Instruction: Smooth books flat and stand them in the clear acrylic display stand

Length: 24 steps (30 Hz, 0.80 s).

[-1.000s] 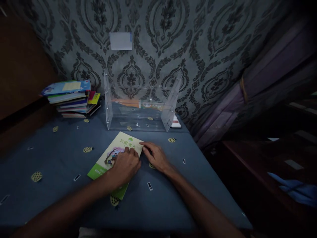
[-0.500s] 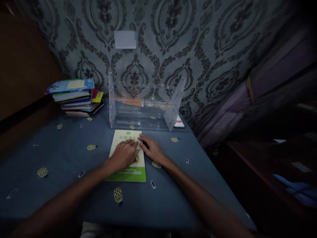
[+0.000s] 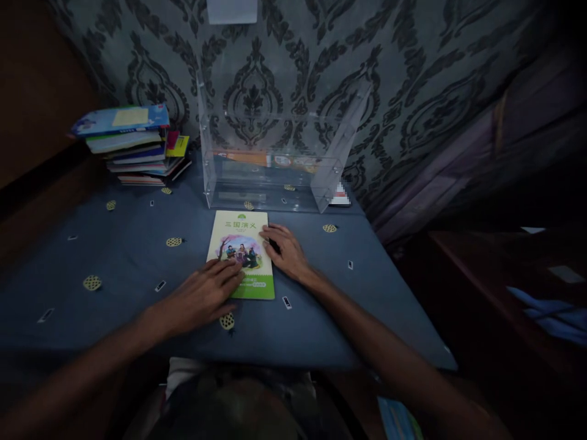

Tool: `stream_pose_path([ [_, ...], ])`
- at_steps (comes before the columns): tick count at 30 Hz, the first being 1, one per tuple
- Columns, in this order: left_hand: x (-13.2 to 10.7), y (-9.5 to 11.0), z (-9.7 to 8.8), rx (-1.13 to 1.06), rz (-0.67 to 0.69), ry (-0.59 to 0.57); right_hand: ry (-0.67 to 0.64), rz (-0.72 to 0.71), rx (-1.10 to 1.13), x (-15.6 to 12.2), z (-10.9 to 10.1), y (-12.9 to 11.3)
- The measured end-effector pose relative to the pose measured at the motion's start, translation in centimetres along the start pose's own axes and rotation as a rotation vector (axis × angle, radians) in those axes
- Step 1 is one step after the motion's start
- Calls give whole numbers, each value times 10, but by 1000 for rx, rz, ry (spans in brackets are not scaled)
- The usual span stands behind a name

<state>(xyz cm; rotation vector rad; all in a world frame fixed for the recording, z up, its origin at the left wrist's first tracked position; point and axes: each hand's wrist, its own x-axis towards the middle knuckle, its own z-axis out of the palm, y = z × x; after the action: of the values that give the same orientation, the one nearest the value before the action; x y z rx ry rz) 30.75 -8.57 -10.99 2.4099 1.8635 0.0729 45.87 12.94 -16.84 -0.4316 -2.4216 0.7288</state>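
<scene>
A thin green and cream book (image 3: 241, 244) with a picture on its cover lies flat and square on the blue tablecloth (image 3: 114, 256), just in front of a clear acrylic box. My left hand (image 3: 202, 296) lies open at the book's lower left corner, fingertips resting on the cover. My right hand (image 3: 285, 250) rests open against the book's right edge, fingers stretched toward the cover.
The clear acrylic box (image 3: 275, 146) stands against the patterned wall with coloured items behind it. A stack of books (image 3: 132, 146) sits at the back left. A small red and white object (image 3: 340, 195) lies beside the box. The table's right edge drops off into dark space.
The book was turned from a slant to lie square to me. My left hand slid back from the cover's middle to its lower left corner. The view dipped closer.
</scene>
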Motion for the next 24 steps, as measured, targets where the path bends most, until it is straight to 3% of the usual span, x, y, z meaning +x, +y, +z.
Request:
stream_pose_path([
  [8, 1, -2, 1, 116, 132, 198, 13, 86, 169, -24, -10, -35],
  [14, 2, 0, -11, 83, 151, 187, 19, 185, 274, -37, -17, -46],
  [20, 2, -1, -6, 31, 145, 200, 23, 140, 283, -40, -17, -47],
  [24, 1, 2, 1, 60, 121, 241, -44, -61, 193, -42, -17, -47],
])
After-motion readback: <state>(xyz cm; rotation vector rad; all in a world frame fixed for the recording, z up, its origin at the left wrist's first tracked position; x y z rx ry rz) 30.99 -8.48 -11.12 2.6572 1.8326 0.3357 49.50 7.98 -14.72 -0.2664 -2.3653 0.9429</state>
